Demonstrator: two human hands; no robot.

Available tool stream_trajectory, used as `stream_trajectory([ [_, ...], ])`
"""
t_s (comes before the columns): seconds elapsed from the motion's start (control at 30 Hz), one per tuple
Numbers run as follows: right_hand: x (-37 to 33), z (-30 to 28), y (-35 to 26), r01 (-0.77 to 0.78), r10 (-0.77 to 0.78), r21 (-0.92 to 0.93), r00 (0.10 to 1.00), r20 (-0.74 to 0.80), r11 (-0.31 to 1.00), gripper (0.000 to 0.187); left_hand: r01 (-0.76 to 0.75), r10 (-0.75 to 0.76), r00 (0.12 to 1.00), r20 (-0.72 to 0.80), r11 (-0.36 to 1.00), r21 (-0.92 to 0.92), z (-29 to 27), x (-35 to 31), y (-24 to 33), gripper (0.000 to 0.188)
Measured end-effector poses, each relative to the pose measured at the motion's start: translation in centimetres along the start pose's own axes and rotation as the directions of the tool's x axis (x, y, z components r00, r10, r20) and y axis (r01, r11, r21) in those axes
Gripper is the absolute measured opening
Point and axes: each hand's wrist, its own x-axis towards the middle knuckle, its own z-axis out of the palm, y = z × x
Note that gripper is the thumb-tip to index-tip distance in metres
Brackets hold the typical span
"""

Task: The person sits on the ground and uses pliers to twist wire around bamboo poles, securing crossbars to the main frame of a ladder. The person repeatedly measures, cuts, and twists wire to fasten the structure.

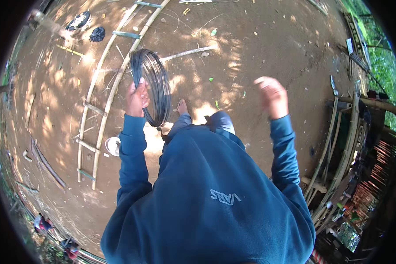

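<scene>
My left hand (pixel 137 97) is closed round one side of a large coil of thin dark wire or cord (pixel 163 94). The loops hang in a tall oval, with their lower end near my legs. Off to the right, apart from the coil, my right hand (pixel 273 96) is held up over the bare ground. Its fingers look bent but are smeared by motion, and I cannot make out anything in them.
A bamboo ladder (pixel 111 72) lies on the earth at the left, beyond the coil. A pale stick (pixel 187 53) rests near it. Dark bundles (pixel 97 34) sit at the far left. Bamboo poles (pixel 345 145) form a structure at the right. My bare foot (pixel 182 107) shows below.
</scene>
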Motion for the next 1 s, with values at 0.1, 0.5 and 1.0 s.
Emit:
stream_trajectory([
  [0.1, 5.5, -6.5, 2.7, -0.259, 0.305, 0.337, 0.948, -0.089, 0.905, 0.018, 0.074, -0.071, 0.997, -0.030, 0.992, 0.102, 1.2, 4.4, -0.1, 0.023],
  [0.5, 40.6, -12.7, 9.1, -0.293, 0.298, 0.079, 0.953, -0.051, 0.953, 0.020, -0.008, 0.028, 0.916, -0.399, 0.999, 0.053, 8.4, 30.6, 4.7, 0.020],
  [1.0, 83.9, 2.3, 10.4, -0.167, 0.234, -0.173, 0.821, 0.521, 0.971, 0.022, -0.364, -0.078, 0.538, -0.840, 0.877, -0.315, 14.7, 51.8, 3.5, 0.029],
])
